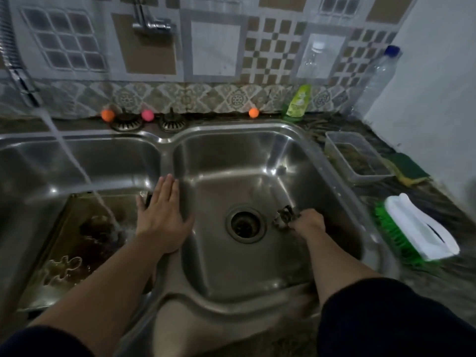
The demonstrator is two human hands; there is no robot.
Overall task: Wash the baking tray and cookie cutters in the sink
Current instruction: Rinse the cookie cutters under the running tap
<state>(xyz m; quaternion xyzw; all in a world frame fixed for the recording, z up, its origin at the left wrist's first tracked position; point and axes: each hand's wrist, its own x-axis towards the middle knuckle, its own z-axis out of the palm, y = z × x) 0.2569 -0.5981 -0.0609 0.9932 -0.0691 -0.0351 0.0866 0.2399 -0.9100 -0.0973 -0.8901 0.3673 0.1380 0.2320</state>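
Observation:
The baking tray (pixel 51 287) lies in the left basin, dirty and wet, with water from a hose (pixel 20 76) streaming onto it. A cookie cutter (pixel 63 267) shaped like a figure rests on the tray's near part. My left hand (pixel 162 215) lies flat with straight fingers on the divider between the basins, its thumb at the tray's far right corner. In the right basin (pixel 257 274), my right hand (pixel 307 222) grips a small metal cookie cutter (pixel 284 216) just right of the drain (pixel 245 220).
A green and white scrub brush (pixel 417 230), a sponge (pixel 409 168) and a clear plastic container (pixel 358 155) sit on the counter to the right. Green dish soap (pixel 296 103), plastic bottles and two sink strainers (pixel 149 123) stand behind the sink.

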